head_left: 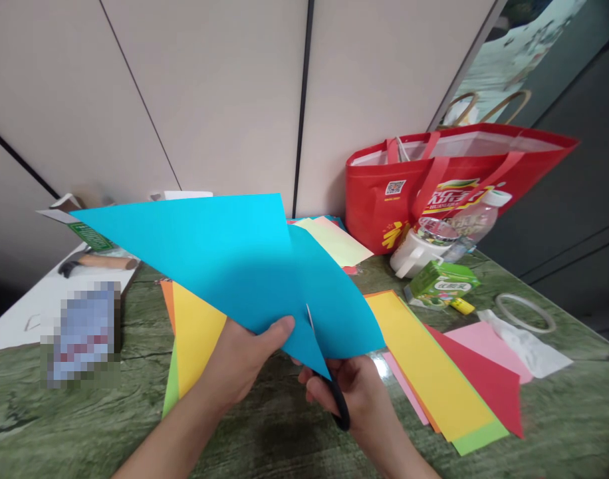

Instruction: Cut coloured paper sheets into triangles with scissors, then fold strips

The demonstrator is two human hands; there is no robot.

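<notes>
A large sheet of blue paper (219,253) is held up above the table, slanting to a point at the upper left. My left hand (247,359) pinches its lower edge, thumb on top and fingers hidden beneath. My right hand (357,392) grips black-handled scissors (340,407) at the lower right of the sheet. One blade shows above the blue paper, inside a cut that runs in from the lower edge. The other blade is hidden under the sheet. Right of the cut, a part of the sheet bends away.
Yellow paper (424,359), red paper (488,379) and pink paper lie on the green table at right. Behind stand a red bag (384,193), a white mug (414,253), a bottle (484,213) and a green carton (441,283). A hammer (102,261) lies at left.
</notes>
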